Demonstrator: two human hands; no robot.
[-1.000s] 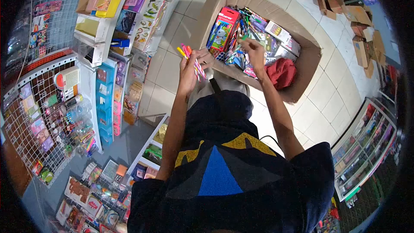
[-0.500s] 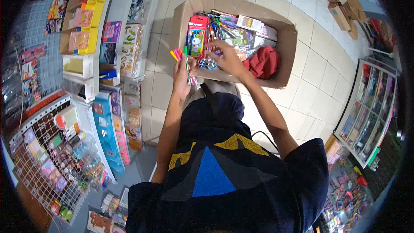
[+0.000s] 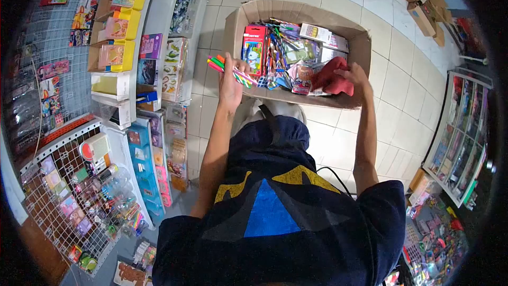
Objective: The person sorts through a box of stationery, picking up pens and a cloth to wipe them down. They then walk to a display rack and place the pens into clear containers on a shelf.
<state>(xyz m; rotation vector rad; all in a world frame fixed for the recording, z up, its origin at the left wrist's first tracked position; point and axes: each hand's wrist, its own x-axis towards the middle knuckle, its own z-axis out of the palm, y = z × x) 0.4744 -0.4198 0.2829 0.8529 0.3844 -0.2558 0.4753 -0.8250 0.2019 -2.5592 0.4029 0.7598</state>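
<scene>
Shop aisle, tiled floor (image 3: 389, 82), seen from above the person's head and shoulders. Display shelving (image 3: 153, 47) runs along the person's left, stocked with boxed and carded stationery; a wire-grid rack (image 3: 69, 190) nearer the camera is hung with small packets. More shelves (image 3: 457, 143) on the right.

Big open cardboard box (image 3: 296, 10) sits on the floor straight ahead, flaps up, packed with mixed stationery. Red pencil pack (image 3: 254, 47) stands at its left end, a red cloth (image 3: 330, 77) lies at the right end on top of the stock. Smaller empty cartons (image 3: 418, 0) are scattered beyond it.

Left hand (image 3: 230, 82) is raised just beside the box's left wall, fingers closed around a bundle of coloured pens (image 3: 230, 69). Pens fan out sideways, tips toward the shelving, likely bunched in one fist so the other hand stays free for picking.

Right hand (image 3: 354, 74) is down at the box's right end, on the red cloth near the rim. Fingers look curled into the fabric, but a true grip versus just resting there: cannot tell from this angle.
</scene>
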